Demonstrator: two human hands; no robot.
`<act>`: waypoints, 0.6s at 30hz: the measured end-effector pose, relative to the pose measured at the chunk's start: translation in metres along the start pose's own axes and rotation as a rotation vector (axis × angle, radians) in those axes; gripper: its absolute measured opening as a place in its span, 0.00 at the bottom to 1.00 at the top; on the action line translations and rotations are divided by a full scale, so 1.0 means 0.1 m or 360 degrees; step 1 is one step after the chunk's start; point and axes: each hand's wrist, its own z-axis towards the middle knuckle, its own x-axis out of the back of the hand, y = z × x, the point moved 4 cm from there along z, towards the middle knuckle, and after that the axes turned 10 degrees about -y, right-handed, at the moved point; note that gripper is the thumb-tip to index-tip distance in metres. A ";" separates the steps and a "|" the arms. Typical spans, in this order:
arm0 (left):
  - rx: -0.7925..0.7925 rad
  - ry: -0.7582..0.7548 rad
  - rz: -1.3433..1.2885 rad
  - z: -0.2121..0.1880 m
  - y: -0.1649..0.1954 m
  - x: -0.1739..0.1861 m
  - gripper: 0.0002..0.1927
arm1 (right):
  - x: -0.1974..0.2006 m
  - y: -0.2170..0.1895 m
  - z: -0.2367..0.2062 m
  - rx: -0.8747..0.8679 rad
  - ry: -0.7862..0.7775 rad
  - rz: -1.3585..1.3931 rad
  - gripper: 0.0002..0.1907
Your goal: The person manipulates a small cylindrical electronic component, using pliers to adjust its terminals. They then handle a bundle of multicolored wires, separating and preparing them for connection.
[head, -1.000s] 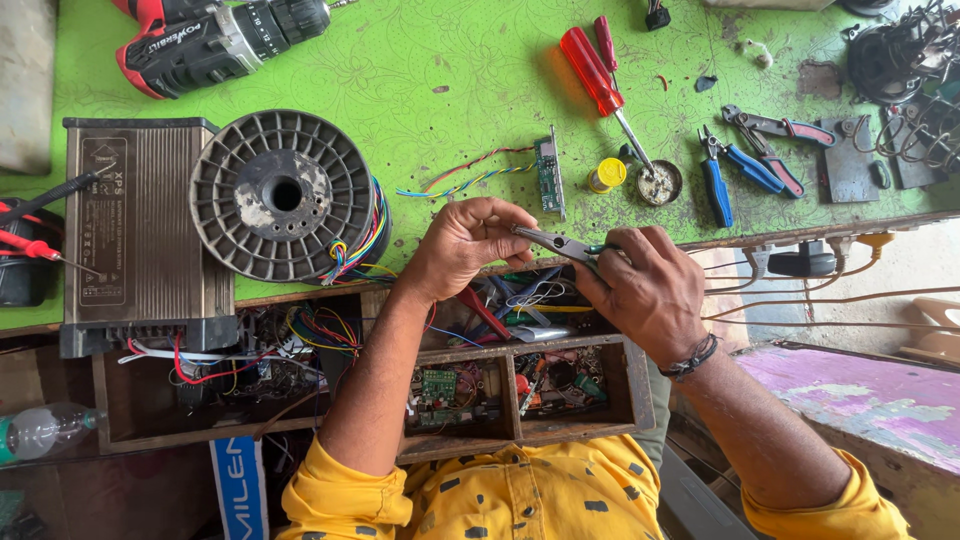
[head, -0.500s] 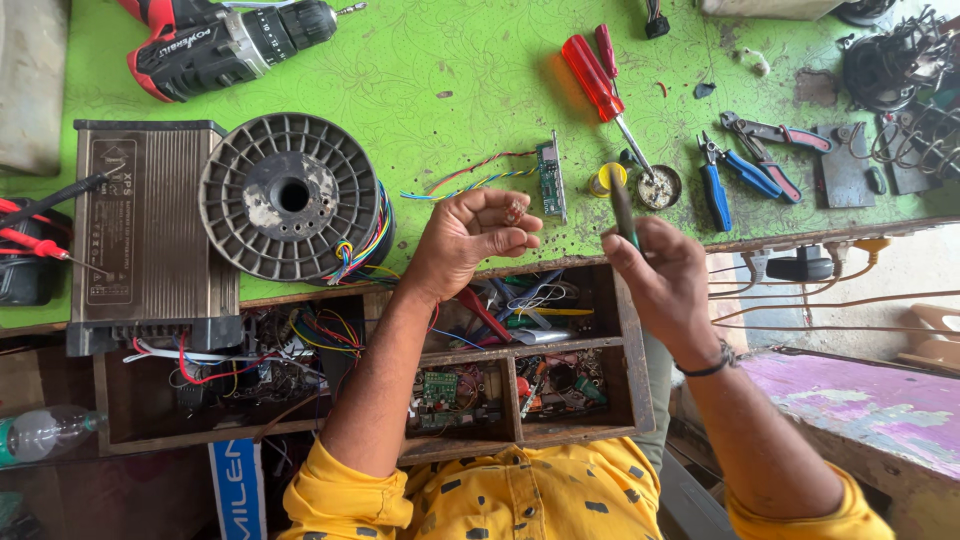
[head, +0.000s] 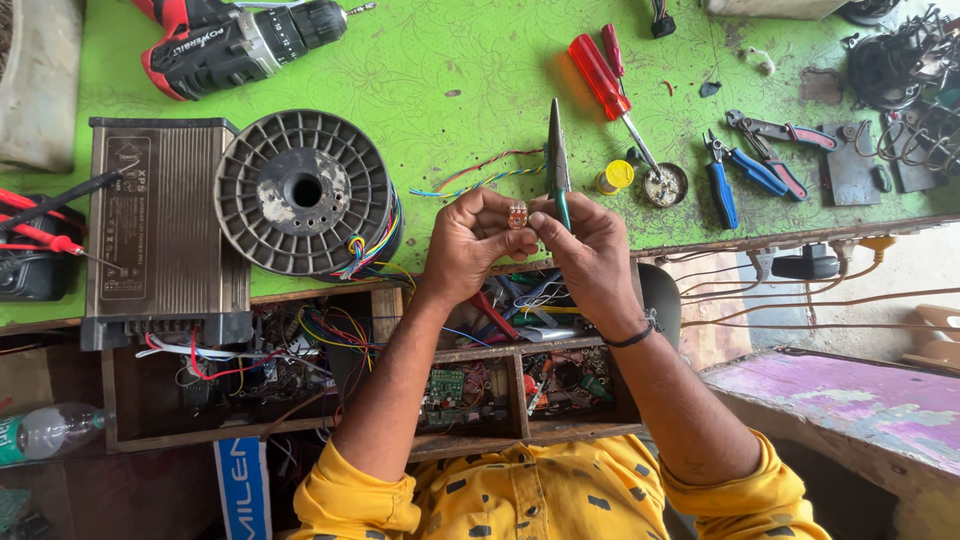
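Green workbench [head: 450, 70], left hand [head: 470, 245] and right hand [head: 590, 250] pinching small part [head: 517, 214] — details unclear, right also gripping pliers [head: 557, 160].

Bright green patterned tabletop [head: 450, 70]; a grey wire spool [head: 305, 190] at nine o'clock trails rainbow-coloured strands. Red-handled screwdriver [head: 600, 65] and blue-handled pliers [head: 722, 180] lie toward two o'clock. Yellow shirt [head: 560, 495] with dark dashes at six o'clock.
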 end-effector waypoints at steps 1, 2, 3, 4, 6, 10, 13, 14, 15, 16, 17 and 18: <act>-0.0004 -0.0008 -0.0001 0.00 0.00 0.00 0.15 | -0.01 -0.01 0.00 0.0007 -0.0007 0.0002 0.09; -0.0006 -0.0016 -0.0002 0.01 0.01 0.00 0.15 | -0.02 -0.01 0.00 0.0003 -0.0001 0.0005 0.09; -0.0009 -0.0023 -0.0001 0.01 0.02 -0.01 0.15 | -0.02 -0.01 0.00 0.0000 0.0005 0.0008 0.09; -0.0001 -0.0022 -0.0007 0.01 0.02 0.00 0.15 | -0.03 -0.01 0.01 -0.0001 0.0010 0.0010 0.09; 0.0018 -0.0016 -0.0021 0.00 0.02 0.00 0.15 | -0.02 -0.01 0.00 0.0009 0.0008 -0.0011 0.09; 0.0030 -0.0012 -0.0035 0.00 0.00 0.02 0.16 | -0.01 0.02 0.00 0.0008 -0.0001 -0.0006 0.08; 0.0016 -0.0027 -0.0065 0.00 -0.01 0.02 0.18 | -0.04 -0.03 0.00 0.0048 -0.0006 -0.0128 0.08; -0.0002 -0.0042 -0.0086 0.00 -0.01 0.02 0.19 | -0.03 -0.06 -0.02 0.0023 0.0035 -0.0084 0.09; -0.0023 -0.0056 -0.0106 0.00 0.01 0.02 0.21 | -0.01 -0.10 -0.05 -0.0001 0.0074 -0.0041 0.11; -0.0059 -0.0043 -0.0037 0.00 0.04 0.02 0.21 | 0.00 -0.15 -0.07 -0.0023 0.0112 0.0003 0.12; -0.0097 -0.0028 0.0032 -0.01 0.07 0.03 0.21 | 0.04 -0.22 -0.13 -0.0077 0.0146 -0.0145 0.14; -0.0132 -0.0013 0.0101 -0.02 0.11 0.03 0.21 | 0.09 -0.30 -0.20 -0.0133 0.0183 -0.0290 0.15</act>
